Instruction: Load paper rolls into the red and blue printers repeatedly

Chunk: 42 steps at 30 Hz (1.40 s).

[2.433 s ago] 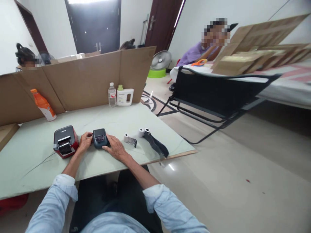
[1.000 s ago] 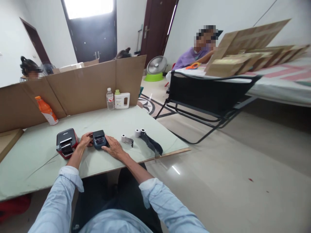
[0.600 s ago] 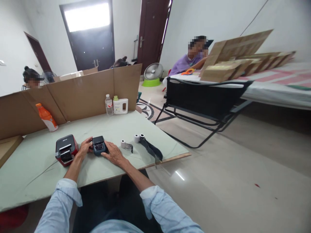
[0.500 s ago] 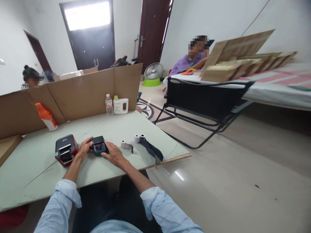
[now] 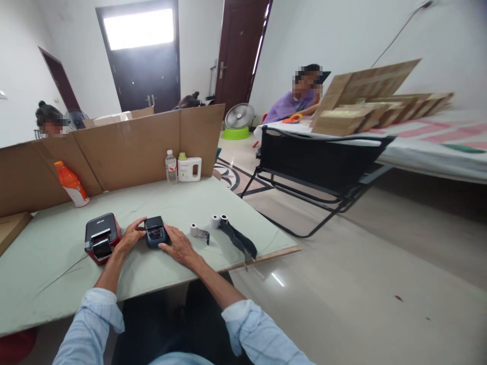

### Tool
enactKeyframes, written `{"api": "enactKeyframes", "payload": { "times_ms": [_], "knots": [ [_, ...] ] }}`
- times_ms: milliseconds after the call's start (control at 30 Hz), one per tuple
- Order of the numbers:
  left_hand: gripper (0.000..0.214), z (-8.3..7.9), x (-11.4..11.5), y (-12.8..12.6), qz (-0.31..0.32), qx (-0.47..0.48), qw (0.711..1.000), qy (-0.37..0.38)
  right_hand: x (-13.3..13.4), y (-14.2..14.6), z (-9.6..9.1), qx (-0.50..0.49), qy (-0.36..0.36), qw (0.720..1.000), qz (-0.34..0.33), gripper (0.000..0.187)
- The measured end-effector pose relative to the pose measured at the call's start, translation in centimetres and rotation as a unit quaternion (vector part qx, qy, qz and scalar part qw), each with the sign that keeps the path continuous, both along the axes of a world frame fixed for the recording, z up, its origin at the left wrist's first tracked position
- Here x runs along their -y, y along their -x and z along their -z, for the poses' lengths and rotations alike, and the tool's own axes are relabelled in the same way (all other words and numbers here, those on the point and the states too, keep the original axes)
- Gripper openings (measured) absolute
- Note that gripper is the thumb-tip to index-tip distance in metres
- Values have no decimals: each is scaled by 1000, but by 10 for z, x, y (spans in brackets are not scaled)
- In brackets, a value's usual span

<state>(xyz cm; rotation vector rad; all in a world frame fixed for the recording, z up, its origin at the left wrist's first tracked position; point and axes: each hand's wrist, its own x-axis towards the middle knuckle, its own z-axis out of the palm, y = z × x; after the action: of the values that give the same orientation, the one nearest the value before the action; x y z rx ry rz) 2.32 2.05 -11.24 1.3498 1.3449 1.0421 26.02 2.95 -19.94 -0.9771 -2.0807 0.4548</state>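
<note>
Compared with the frame from 2.4 seconds ago, more of the far wall is being taken in: the bright window [image 5: 139, 29] in the dark door [image 5: 146, 76], well beyond the red printer [image 5: 101, 229], is now being shown whole, where only its lower edge was being caught. The left grip [image 5: 129, 238], just right of the red printer, is being spread more; its fingers were being kept bunched, while now the index finger [image 5: 139, 221] is being stretched to the far left corner of the small printer [image 5: 154, 234], with a gap being left below it. The small printer is still being kept on the counter [image 5: 163, 200], right of the red printer.

It is being held between both grips. Its left side is being touched by the fingertips of the partly opened left grip. Its right side is being clasped narrowly by the right grip [image 5: 181, 246], with the thumb [image 5: 166, 247] being laid at the near corner.

Farther right of the red printer, a small roll [image 5: 193, 230], two white rolls [image 5: 215, 221] and a long dark strip [image 5: 239, 238] are being left as they were.
</note>
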Motion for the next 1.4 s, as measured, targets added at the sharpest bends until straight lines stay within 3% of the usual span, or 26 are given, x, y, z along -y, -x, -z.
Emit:
{"api": "enactKeyframes", "payload": {
  "times_ms": [300, 533, 700, 833, 1067, 1267, 1400],
  "knots": [
    [77, 13, -9, -4, -62, 41, 997, -33, 3, -2, -2, -2, -2, 1000, -2, 78],
    [52, 16, -25, -10, -132, 17, 989, -68, 4, -3, -4, 2, 7, 1000, -6, 79],
    [42, 18, -36, -14, -109, 12, 991, -76, 3, -3, 1, -4, 1, 1000, -4, 79],
    [55, 25, -36, -11, -72, -16, 995, -70, 4, -5, 4, -4, -8, 1000, -2, 79],
    [60, 35, -14, -1, -8, -74, 991, -112, 5, -7, 7, -3, -19, 1000, -5, 79],
    [86, 35, -1, 3, 39, -130, 985, -108, 5, -7, 12, -15, -19, 1000, 0, 79],
    [73, 31, 1, 0, 51, -156, 978, -125, 5, -7, 12, -14, -20, 1000, -4, 80]
  ]
}}
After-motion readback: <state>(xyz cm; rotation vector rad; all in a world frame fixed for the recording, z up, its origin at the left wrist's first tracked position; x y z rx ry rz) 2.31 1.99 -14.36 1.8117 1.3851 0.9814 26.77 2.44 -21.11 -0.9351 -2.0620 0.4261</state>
